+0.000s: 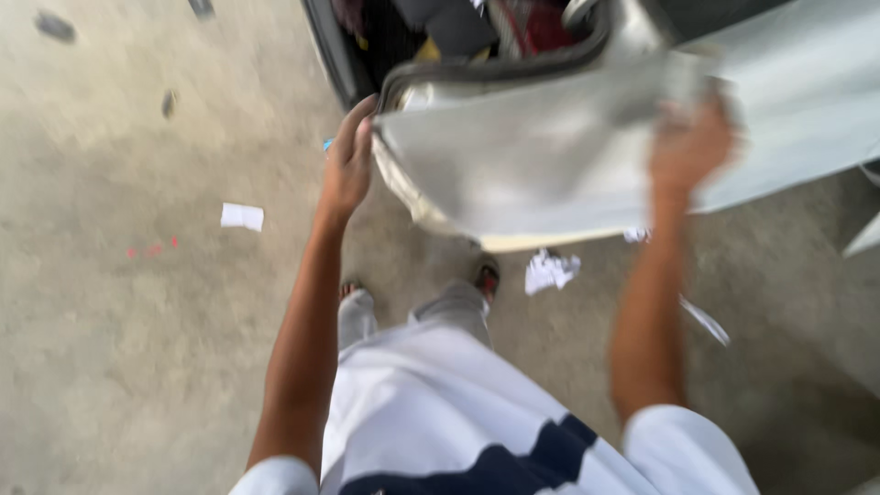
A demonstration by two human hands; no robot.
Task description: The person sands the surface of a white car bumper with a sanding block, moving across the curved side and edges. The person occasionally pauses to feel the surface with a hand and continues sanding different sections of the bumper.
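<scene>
I see a large silver-grey body panel (522, 156) held up in the upper middle of the frame, with one grip on each side of it. My left hand (346, 165) presses against the panel's left edge, fingers curled around the dark rim there. My right hand (689, 151), blurred, is closed on the panel's right side near the top. The panel hangs above my feet and the concrete floor (137, 321). Crumpled white paper (550, 270) lies on the floor just under the panel's lower edge; another scrap (242, 216) lies toward the left.
</scene>
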